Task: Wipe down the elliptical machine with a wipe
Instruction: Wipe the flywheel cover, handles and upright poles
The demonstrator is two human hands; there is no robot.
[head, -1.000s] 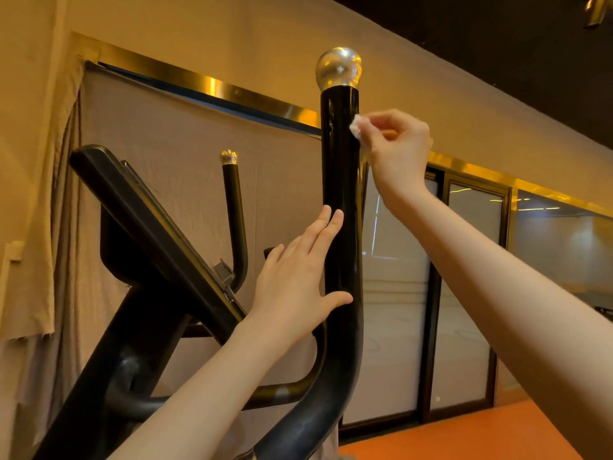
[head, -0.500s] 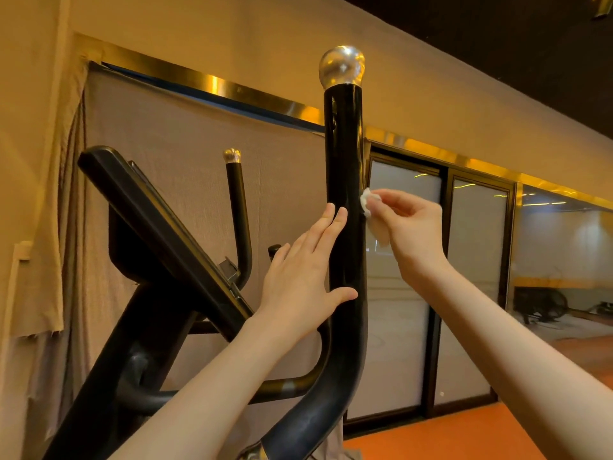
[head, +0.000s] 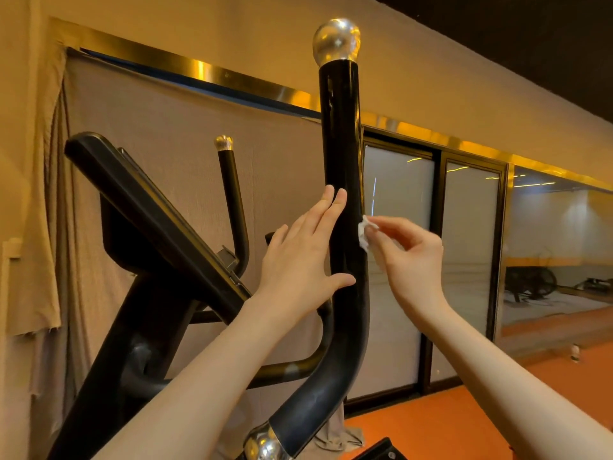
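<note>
We see the wipe point(head: 364, 234), a small crumpled white wad, pinched between the thumb and fingertips of our right hand point(head: 409, 257) and pressed against the right side of the near handlebar point(head: 341, 167) of the elliptical machine point(head: 159, 247). The other fingers of that hand curl loosely behind the pinch. At nine o'clock from the wipe, across the bar, our left hand point(head: 300, 260) lies flat on the same handlebar, fingers straight and together, thumb spread across the front of the tube; it holds nothing. The handlebar is glossy black, rising to a silver ball cap point(head: 336, 41) at twelve o'clock and bending down towards seven o'clock, where a chrome joint point(head: 263, 444) shows. At nine o'clock from the bar stands the slanted black console point(head: 146, 207), with the far handlebar point(head: 232, 194) behind it, also silver-tipped. Behind the machine hangs a beige curtain point(head: 166, 134) under a gold trim point(head: 199, 66). At three o'clock we see dark-framed glass panels point(head: 471, 247) and a mirror point(head: 560, 247); the floor point(head: 447, 423) at five o'clock is orange.
</note>
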